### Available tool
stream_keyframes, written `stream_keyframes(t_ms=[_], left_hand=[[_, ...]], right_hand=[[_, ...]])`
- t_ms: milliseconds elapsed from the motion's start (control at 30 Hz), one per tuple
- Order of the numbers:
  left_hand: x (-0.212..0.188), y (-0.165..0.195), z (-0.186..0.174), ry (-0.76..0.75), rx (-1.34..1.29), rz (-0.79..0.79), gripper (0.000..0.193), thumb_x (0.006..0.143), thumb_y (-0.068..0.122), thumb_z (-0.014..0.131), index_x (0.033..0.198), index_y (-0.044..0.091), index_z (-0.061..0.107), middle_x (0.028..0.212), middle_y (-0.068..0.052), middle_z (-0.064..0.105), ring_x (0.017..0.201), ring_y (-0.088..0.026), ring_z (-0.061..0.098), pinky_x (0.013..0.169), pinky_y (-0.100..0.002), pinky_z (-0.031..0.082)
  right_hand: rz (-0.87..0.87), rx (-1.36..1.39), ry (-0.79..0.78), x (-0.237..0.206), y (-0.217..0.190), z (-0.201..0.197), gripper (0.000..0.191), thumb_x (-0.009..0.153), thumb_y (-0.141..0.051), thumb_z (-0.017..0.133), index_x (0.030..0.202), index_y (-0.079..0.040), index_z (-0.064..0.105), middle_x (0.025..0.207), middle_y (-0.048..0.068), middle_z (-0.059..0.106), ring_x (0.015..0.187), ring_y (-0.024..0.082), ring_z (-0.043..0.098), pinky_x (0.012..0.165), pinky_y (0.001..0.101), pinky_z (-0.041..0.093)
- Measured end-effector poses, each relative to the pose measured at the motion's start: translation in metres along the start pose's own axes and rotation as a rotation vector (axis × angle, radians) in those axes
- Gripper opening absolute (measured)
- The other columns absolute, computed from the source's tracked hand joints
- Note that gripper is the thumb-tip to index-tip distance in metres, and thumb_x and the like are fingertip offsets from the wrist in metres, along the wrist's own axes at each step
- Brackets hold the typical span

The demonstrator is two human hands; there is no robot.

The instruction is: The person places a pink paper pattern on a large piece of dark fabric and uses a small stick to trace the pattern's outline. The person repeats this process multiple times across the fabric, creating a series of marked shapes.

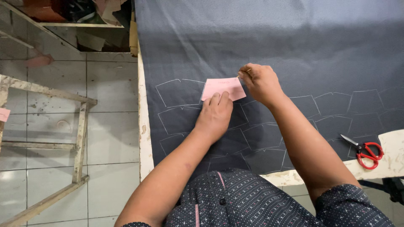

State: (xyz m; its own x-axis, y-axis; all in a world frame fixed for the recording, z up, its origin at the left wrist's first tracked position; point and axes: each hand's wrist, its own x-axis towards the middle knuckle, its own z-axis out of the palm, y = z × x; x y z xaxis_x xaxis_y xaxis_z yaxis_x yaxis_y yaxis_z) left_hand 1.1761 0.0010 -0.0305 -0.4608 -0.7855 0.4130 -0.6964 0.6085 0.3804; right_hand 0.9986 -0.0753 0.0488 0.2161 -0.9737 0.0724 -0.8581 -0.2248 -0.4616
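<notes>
A small pink paper pattern piece (223, 87) lies flat on dark grey cloth (269, 46) spread over a table. My left hand (215, 115) presses its fingertips on the pattern's near edge. At the pattern's upper right corner, my right hand (260, 82) pinches a small piece of chalk. White chalk outlines of the same shape (176, 93) cover the cloth around and below the pattern.
Red-handled scissors (365, 151) lie at the right on the table's bare white edge (391, 162). The table's left edge (143, 126) drops to a tiled floor (109, 105). A wooden frame (80, 143) stands on the floor at the left.
</notes>
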Motion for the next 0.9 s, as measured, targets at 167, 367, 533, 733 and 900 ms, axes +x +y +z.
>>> stream_keyframes(t_ms=[167, 367, 533, 733, 900], left_hand=[[0.005, -0.005, -0.008, -0.019, -0.066, -0.011, 0.024, 0.084, 0.010, 0.061, 0.107, 0.005, 0.067, 0.126, -0.010, 0.059, 0.111, -0.029, 0.056, 0.094, -0.043, 0.046], [0.010, -0.021, -0.005, -0.040, -0.281, -0.070, 0.030, 0.078, 0.009, 0.064, 0.107, 0.010, 0.072, 0.126, -0.003, 0.061, 0.116, -0.028, 0.056, 0.094, -0.046, 0.047], [0.022, -0.031, 0.002, -0.106, -0.367, -0.148, 0.017, 0.090, 0.018, 0.063, 0.101, 0.012, 0.075, 0.124, 0.000, 0.066, 0.115, -0.029, 0.059, 0.093, -0.046, 0.051], [0.039, -0.042, -0.010, -0.313, -0.535, -0.338, 0.036, 0.103, 0.037, 0.049, 0.103, 0.010, 0.073, 0.114, -0.009, 0.073, 0.114, -0.035, 0.065, 0.101, -0.046, 0.051], [0.052, -0.048, -0.020, -0.391, -0.746, -0.567, 0.050, 0.101, 0.052, 0.039, 0.126, 0.013, 0.059, 0.116, -0.013, 0.073, 0.117, -0.034, 0.064, 0.098, -0.043, 0.047]], right_hand=[[0.050, 0.011, 0.027, -0.006, 0.002, -0.001, 0.016, 0.099, -0.019, 0.068, 0.102, -0.004, 0.075, 0.087, 0.015, 0.075, 0.079, 0.033, 0.073, 0.071, 0.0412, 0.055], [-0.021, 0.007, 0.043, -0.026, 0.008, -0.001, 0.016, 0.099, -0.019, 0.069, 0.099, -0.004, 0.074, 0.086, 0.015, 0.073, 0.077, 0.035, 0.071, 0.068, 0.0419, 0.054], [0.045, -0.035, 0.040, -0.062, 0.012, -0.005, 0.016, 0.098, -0.020, 0.069, 0.098, -0.005, 0.073, 0.084, 0.012, 0.073, 0.082, 0.033, 0.070, 0.072, 0.0425, 0.053], [0.119, 0.005, 0.017, -0.072, 0.019, -0.002, 0.017, 0.099, -0.022, 0.067, 0.101, -0.007, 0.073, 0.090, 0.009, 0.075, 0.090, 0.030, 0.071, 0.079, 0.0415, 0.054], [0.060, -0.001, 0.059, -0.075, 0.020, 0.011, 0.016, 0.099, -0.022, 0.069, 0.103, -0.007, 0.074, 0.093, 0.011, 0.075, 0.093, 0.032, 0.069, 0.083, 0.0422, 0.053]])
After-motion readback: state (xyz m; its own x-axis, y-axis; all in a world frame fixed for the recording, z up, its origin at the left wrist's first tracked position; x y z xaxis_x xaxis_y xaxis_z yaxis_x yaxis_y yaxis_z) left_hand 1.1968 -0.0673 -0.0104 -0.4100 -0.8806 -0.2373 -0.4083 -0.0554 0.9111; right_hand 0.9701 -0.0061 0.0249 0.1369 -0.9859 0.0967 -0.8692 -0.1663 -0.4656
